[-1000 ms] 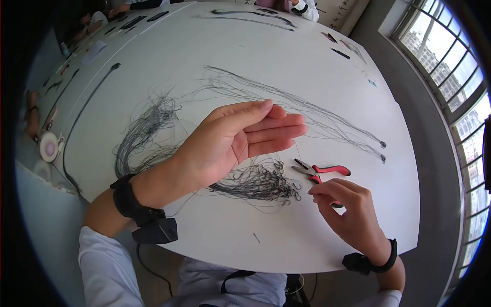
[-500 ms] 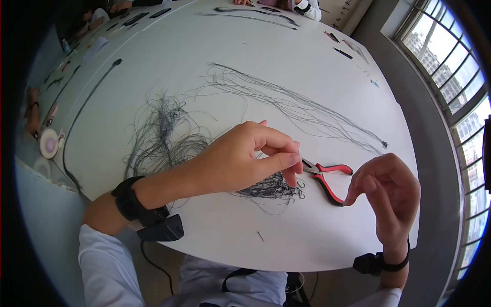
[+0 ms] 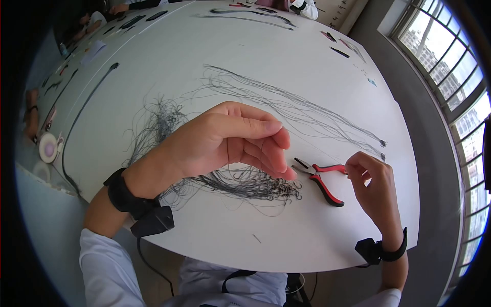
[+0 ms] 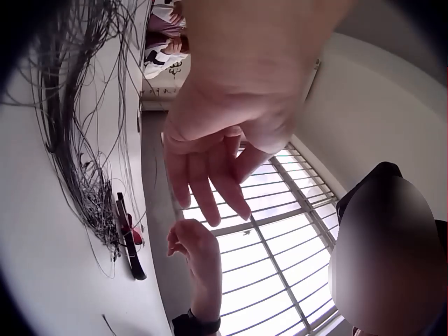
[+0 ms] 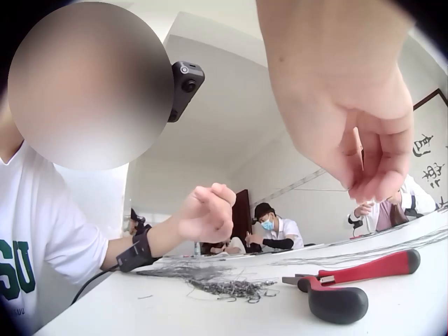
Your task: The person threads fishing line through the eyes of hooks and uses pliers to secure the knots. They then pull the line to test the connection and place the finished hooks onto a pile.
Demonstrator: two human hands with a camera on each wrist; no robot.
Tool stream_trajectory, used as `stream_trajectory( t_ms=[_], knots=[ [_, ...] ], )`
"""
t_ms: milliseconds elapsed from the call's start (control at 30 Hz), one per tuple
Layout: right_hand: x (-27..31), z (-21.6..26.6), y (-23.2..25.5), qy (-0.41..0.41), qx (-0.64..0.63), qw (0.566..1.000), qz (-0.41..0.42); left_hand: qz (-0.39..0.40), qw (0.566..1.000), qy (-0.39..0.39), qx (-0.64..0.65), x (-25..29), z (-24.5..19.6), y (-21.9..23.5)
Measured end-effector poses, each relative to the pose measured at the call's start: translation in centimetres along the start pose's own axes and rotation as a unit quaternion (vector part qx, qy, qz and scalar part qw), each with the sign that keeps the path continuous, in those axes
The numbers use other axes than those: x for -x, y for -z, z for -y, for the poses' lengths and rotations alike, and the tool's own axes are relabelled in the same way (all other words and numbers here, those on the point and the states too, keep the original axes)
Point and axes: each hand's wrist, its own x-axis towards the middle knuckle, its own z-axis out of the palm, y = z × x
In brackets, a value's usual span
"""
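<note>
In the head view my left hand [image 3: 232, 138] is raised over a bundle of fish hooks [image 3: 279, 189] with dark fishing line attached. Its thumb lies against the index finger, the other fingers loosely bent. At the right, my right hand [image 3: 376, 181] pinches a fine fishing line [image 5: 318, 190] between thumb and fingertips; the line runs taut towards the left hand. Below the right hand, red-handled pliers [image 3: 327, 189] lie on the table with handles spread, jaws toward the hooks.
A tangle of dark line [image 3: 163, 120] spreads behind the left forearm. Two long bundles of line [image 3: 307, 110] stretch across the table [image 3: 215, 240]. A white-and-purple round object [image 3: 48, 148] sits at the left edge. Other people sit farther off.
My left hand has gone from fairly straight fingers to bent ones, with the thumb against the index finger. My right hand has moved up and right from over the pliers, turning on the way.
</note>
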Motion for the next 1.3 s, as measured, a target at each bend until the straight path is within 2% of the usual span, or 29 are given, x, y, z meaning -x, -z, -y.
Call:
stream_trajectory(
  t_ms=[67, 100, 133, 200, 267, 333, 433, 467, 533, 567, 667, 800, 900, 1000, 1133, 1200, 1267, 1300],
  knots=[
    [0.6, 0.7, -0.6, 0.046, -0.017, 0.998, 0.025, -0.065, 0.988, -0.041, 0.132, -0.1, -0.1, 0.0],
    [0.8, 1.0, -0.9, 0.101, -0.009, 0.994, 0.034, -0.096, 0.989, -0.066, 0.093, 0.0, -0.2, -0.2],
    [1.1, 1.3, -1.3, 0.154, -0.001, 0.987, 0.043, -0.096, 0.989, -0.065, 0.092, -0.2, 0.0, -0.4],
    [1.9, 2.7, -2.0, 0.223, -0.01, 0.971, 0.086, -0.096, 0.982, -0.125, 0.108, -0.7, 0.4, -1.1],
    [2.5, 3.7, -2.6, 0.28, 0.0, 0.952, 0.123, -0.091, 0.983, -0.114, 0.112, -0.8, 0.9, -1.5],
    [2.7, 4.9, -3.0, 0.302, -0.032, 0.942, 0.143, -0.086, 0.984, -0.103, 0.116, -0.9, 1.7, -1.7],
    [2.6, 6.0, -3.2, 0.318, -0.107, 0.935, 0.113, -0.097, 0.993, -0.066, -0.018, -1.0, 3.0, -2.3],
    [2.3, 6.1, -2.9, 0.317, -0.107, 0.935, 0.114, -0.097, 0.993, -0.066, -0.017, -0.9, 3.0, -2.5],
    [1.5, 6.2, -2.0, 0.302, -0.122, 0.942, 0.08, -0.09, 0.985, 0.036, -0.144, -0.8, 3.0, -2.6],
    [1.1, 6.3, -1.7, 0.27, -0.137, 0.952, 0.05, -0.091, 0.985, 0.036, -0.143, -0.7, 2.7, -2.8],
    [-0.1, 5.2, -0.4, 0.204, -0.148, 0.967, 0.022, -0.05, 0.989, 0.117, -0.08, -0.5, 1.6, -3.4],
    [-0.7, 4.1, 0.4, 0.14, -0.139, 0.98, -0.03, -0.042, 0.989, 0.119, -0.072, -0.3, 2.0, -2.9],
    [-0.9, 3.1, 0.7, 0.135, -0.107, 0.982, -0.072, -0.039, 0.988, 0.117, -0.093, -0.4, 1.8, -2.4],
    [-1.0, 2.1, 0.5, 0.114, -0.06, 0.989, -0.074, -0.048, 0.992, 0.108, -0.049, -0.4, 1.5, -2.1],
    [-0.7, 1.2, -0.3, 0.065, -0.048, 0.997, -0.009, -0.075, 0.994, 0.083, -0.001, -0.4, 1.4, -1.1],
    [-0.3, 1.1, -1.0, 0.078, -0.079, 0.994, 0.019, -0.078, 0.993, 0.08, 0.028, -0.4, 1.6, -1.0],
    [0.4, 1.8, -1.5, 0.094, -0.084, 0.991, 0.038, -0.116, 0.986, 0.019, 0.116, -0.5, 1.9, -1.3],
    [0.7, 1.8, -2.1, 0.131, -0.082, 0.987, 0.04, -0.117, 0.986, 0.019, 0.116, -0.6, 2.1, -1.5]
  ],
)
